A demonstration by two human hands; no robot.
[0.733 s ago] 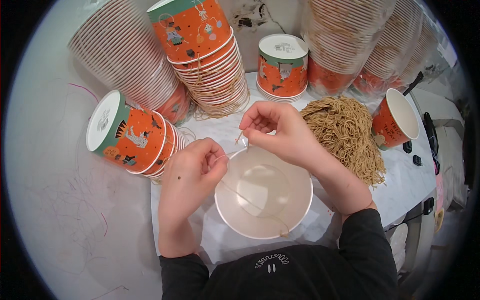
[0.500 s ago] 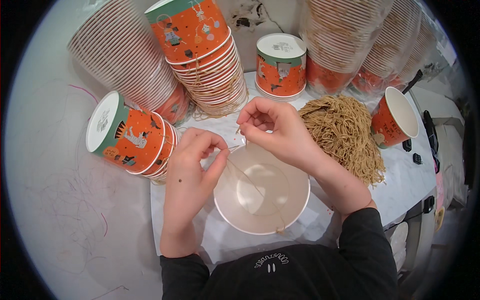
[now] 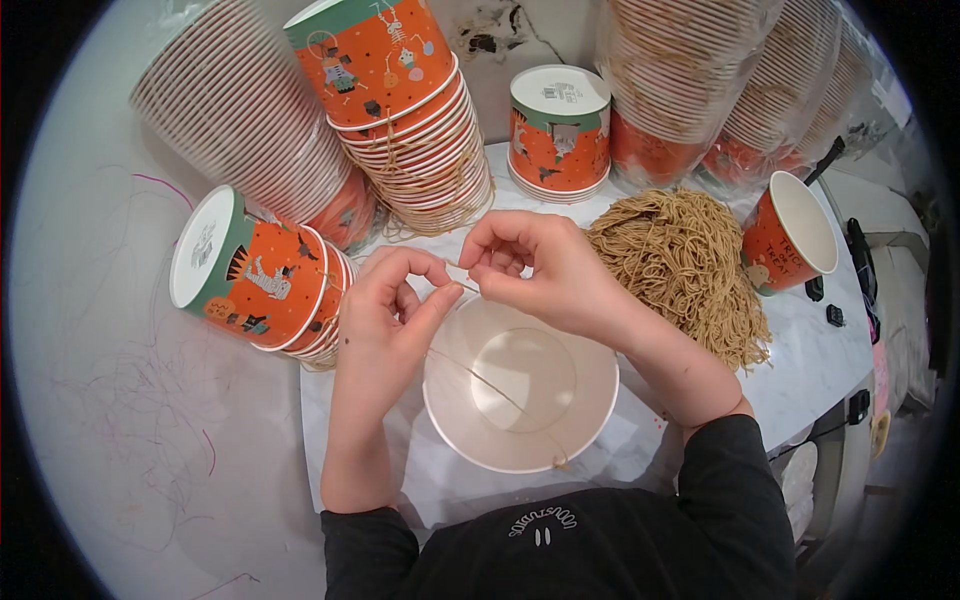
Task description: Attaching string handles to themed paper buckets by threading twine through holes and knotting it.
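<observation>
Together, thumb and fingertips of the left hand (image 3: 392, 305) pinch a thin tan strand of twine (image 3: 496, 389), and the right hand (image 3: 535, 262) closes its thumb and forefinger just beside them, with a short bit of twine showing between the two pinches. Whether that bit and the longer length form one piece, one cannot tell. Right below the pinches sits a white-lined paper bucket (image 3: 592, 395), mouth up, its far rim partly behind the hands. The longer length slants across its opening, from below the left hand to a small knot at the rim on the person's side. Just to the right of the right hand lies a heap of tan twine (image 3: 685, 275); farther right stands a single orange bucket (image 3: 775, 245). Close left of the left hand leans a nested stack (image 3: 265, 285); beyond both hands stands a short upturned stack (image 3: 560, 150).
</observation>
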